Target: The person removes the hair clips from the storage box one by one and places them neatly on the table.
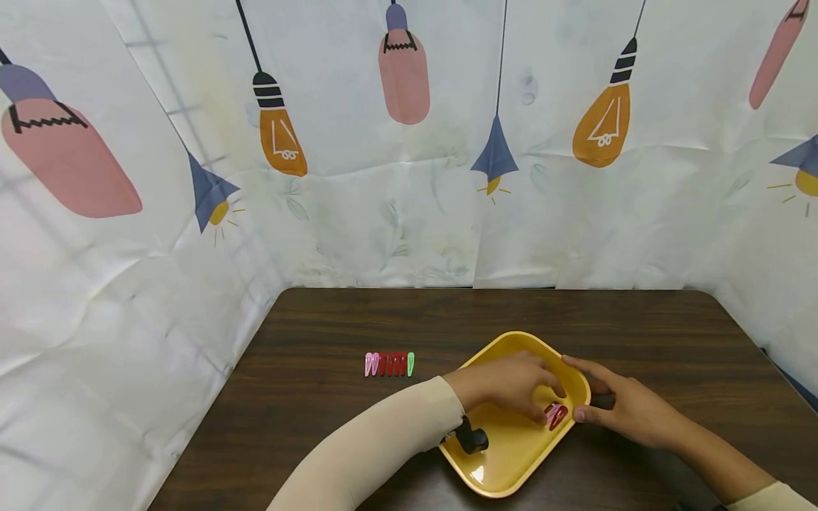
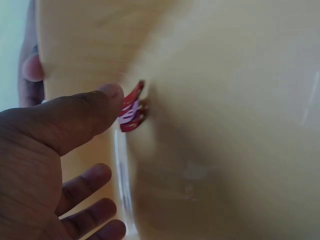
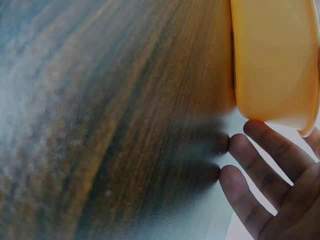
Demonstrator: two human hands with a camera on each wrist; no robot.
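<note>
A yellow tray point(image 1: 505, 454) sits on the table with a few red and pink snap hair clips point(image 1: 556, 416) inside, near its right side. My left hand point(image 1: 514, 383) reaches into the tray, its thumb right at these clips in the left wrist view; the index finger is hidden there and the other fingers are loosely bent. My right hand point(image 1: 629, 408) is at the tray's right corner, with thumb and index finger spread along the rim. In the right wrist view, its fairly straight fingers point(image 3: 270, 145) reach the outer wall and the tabletop.
Left of the tray, several hair clips point(image 1: 390, 364) lie side by side in a row, pink, red and green. The dark wooden table point(image 1: 307, 440) ends at a patterned curtain point(image 1: 396, 213) behind and at the sides. A black wrist camera point(image 1: 471, 436) hangs over the tray.
</note>
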